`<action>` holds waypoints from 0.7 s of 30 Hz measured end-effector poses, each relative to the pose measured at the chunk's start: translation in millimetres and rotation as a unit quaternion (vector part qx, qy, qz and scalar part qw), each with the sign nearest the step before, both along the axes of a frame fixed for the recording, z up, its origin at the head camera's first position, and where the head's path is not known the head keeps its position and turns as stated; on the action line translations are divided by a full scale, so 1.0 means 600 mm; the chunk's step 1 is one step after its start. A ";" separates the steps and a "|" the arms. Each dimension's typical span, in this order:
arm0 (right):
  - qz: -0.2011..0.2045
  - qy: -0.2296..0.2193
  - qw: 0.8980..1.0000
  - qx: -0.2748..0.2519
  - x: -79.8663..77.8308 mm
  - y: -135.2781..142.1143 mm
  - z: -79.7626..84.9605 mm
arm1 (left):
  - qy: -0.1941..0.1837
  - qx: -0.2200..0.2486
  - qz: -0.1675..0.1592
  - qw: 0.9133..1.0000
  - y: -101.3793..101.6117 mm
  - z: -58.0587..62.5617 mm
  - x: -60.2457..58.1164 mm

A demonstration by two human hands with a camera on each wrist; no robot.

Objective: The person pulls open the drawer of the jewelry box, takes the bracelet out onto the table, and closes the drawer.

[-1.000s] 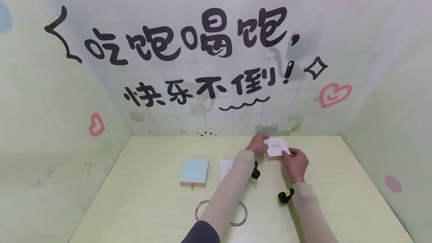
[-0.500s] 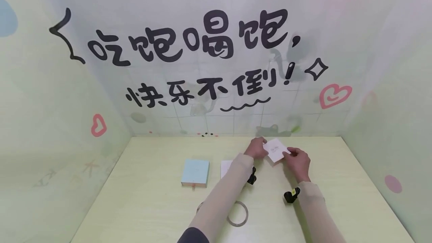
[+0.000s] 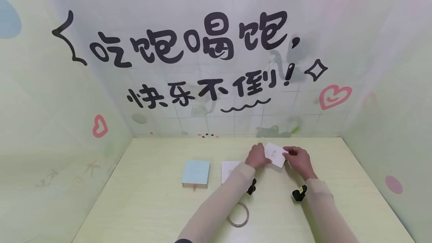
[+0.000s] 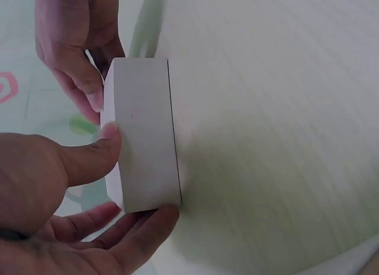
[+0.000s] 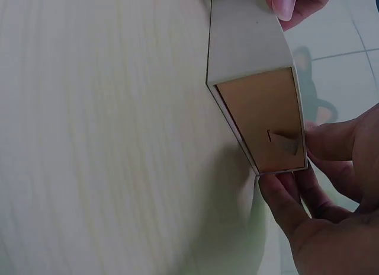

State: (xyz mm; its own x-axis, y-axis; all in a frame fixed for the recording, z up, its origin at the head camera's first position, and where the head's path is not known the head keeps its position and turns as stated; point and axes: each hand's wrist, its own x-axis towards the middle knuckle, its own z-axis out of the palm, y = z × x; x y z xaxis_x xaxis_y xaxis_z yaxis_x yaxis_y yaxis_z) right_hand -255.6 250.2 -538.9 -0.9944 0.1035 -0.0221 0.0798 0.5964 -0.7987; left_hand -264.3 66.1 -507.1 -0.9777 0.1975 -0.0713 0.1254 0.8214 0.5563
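Both hands hold a small white box (image 3: pixel 275 154) with faint print on its lid, at the back right of the table. My left hand (image 3: pixel 257 156) grips its left side, thumb on the printed face and fingers around the edge in the left wrist view. The right hand (image 3: pixel 300 161) pinches the opposite side between thumb and fingers. A brown drawer front (image 5: pixel 260 118) with a small ribbon tab shows at one end of the box in the right wrist view, pushed in. The box sits turned at an angle, close over the table.
A light blue box (image 3: pixel 196 171) with a small pull tab lies left of centre. Beside it, a second white box (image 3: pixel 228 170) is partly covered by the left forearm. A grey bangle (image 3: pixel 248 215) lies near the front, next to the left sleeve. The printed wall (image 3: pixel 233 123) rises behind the table.
The held white box has been turned, and both hands have come slightly nearer with it. The left forearm now hides a second ring seen earlier near the front.
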 end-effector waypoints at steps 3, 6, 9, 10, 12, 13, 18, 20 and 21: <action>0.029 0.006 1.000 0.003 -0.006 0.006 -0.001 | -0.002 -0.001 0.013 1.000 0.002 0.001 0.012; 0.055 0.009 0.998 0.003 -0.009 0.011 0.000 | -0.002 -0.003 0.019 1.000 0.004 0.002 0.025; 0.074 0.005 0.997 0.001 -0.011 0.013 0.002 | 0.004 -0.002 0.028 1.000 0.008 -0.002 0.038; 0.079 0.003 0.997 0.001 -0.011 0.013 0.003 | 0.007 0.001 0.033 0.999 0.009 -0.002 0.042; 0.089 -0.003 0.996 0.002 -0.012 0.013 0.004 | 0.014 0.006 0.043 0.999 0.013 -0.004 0.050; 0.093 -0.005 0.996 0.002 -0.012 0.013 0.003 | 0.017 0.010 0.048 0.999 0.014 -0.005 0.054; 0.114 -0.004 0.993 -0.001 -0.013 0.014 -0.002 | 0.034 0.015 0.068 0.997 0.019 -0.009 0.072; 0.120 -0.001 0.993 -0.002 -0.014 0.014 -0.003 | 0.037 0.018 0.070 0.997 0.020 -0.009 0.077; 0.123 0.001 0.992 -0.002 -0.014 0.014 -0.004 | 0.037 0.018 0.070 0.997 0.020 -0.009 0.079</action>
